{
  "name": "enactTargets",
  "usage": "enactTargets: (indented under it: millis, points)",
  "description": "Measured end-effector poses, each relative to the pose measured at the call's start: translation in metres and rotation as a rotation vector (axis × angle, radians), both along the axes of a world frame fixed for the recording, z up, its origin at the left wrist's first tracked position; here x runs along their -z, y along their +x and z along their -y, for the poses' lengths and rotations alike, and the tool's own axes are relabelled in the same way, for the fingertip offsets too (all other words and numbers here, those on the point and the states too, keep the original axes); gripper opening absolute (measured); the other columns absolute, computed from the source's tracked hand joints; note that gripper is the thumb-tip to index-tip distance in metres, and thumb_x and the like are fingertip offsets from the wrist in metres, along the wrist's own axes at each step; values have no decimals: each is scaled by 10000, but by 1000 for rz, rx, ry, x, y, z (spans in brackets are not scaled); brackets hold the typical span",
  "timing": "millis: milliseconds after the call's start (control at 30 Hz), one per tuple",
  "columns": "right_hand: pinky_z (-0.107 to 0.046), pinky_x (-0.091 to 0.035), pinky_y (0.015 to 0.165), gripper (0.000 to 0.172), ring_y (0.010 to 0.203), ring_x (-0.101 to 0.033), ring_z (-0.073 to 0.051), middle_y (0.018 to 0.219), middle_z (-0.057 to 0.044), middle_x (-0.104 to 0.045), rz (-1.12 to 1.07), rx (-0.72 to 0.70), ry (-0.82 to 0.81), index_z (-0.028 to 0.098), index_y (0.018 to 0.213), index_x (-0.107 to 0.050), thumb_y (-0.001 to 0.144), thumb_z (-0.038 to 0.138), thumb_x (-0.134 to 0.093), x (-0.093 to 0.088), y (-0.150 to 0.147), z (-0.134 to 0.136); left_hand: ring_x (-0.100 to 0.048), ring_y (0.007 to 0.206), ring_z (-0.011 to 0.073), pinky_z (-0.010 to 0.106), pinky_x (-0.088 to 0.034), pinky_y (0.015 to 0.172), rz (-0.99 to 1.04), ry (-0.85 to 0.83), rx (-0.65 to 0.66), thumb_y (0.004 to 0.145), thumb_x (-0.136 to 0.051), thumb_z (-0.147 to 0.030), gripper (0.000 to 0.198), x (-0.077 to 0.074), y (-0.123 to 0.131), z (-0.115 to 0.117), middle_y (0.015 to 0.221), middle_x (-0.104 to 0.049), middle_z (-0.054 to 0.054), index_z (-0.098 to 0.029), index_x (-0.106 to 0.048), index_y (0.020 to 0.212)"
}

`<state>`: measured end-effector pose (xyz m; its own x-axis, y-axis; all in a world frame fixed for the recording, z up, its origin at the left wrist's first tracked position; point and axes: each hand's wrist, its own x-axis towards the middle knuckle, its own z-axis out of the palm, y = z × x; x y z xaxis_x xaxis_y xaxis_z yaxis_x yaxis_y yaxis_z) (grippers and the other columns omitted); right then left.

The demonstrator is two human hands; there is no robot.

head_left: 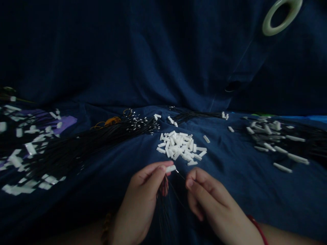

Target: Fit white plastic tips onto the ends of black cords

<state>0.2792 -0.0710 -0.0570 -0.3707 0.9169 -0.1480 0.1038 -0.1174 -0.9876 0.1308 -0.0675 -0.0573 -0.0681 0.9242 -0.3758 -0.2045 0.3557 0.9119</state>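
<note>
My left hand [148, 194] pinches a small white plastic connector housing [171, 168] between thumb and forefinger. Several thin black wires [163, 204] hang down from beneath its fingers. My right hand [209, 195] is closed in a pinch on one thin dark wire [181, 175], whose shiny metal end meets the right end of the housing. Whether that tip has entered the housing is too small to tell. Just beyond my hands lies a loose pile of white connector housings [180, 144] on the dark blue cloth [143, 153].
Left of the pile, a bundle of black wires [102, 136] shows bare metal tips. Wires with white housings lie far left [30, 148] on purple material [66, 123] and at right [268, 131]. A pale ring [268, 25] hangs at upper right before blue cloth.
</note>
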Motion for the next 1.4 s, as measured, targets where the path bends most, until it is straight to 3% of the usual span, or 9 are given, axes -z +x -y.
enactTargets:
  millis: [867,1167,1400]
  points:
    - [-191,-340,499,326,429,-396,-64,453,66,-438,146,29,138,181,712,-357,943,400,-287,-1,-4,7,-513,635,113,224,-400,616,-225,137,45,782,-536,-403,297,3,-2,2,678,-601,6,-225,-665,982]
    - [-158,-316,414,277,419,-402,-53,511,50,-482,122,-6,31,166,826,-431,923,411,-345,1,-5,-3,-530,618,95,192,-407,596,-295,197,89,783,-555,-353,211,-2,-1,2,671,-594,-18,-254,-681,921]
    - [-163,-335,427,283,431,-429,-55,532,40,-500,159,1,128,162,795,-436,930,392,-339,1,-7,-7,-546,627,97,191,-421,611,-306,211,110,788,-549,-352,209,-1,0,2,683,-609,-22,-261,-673,929]
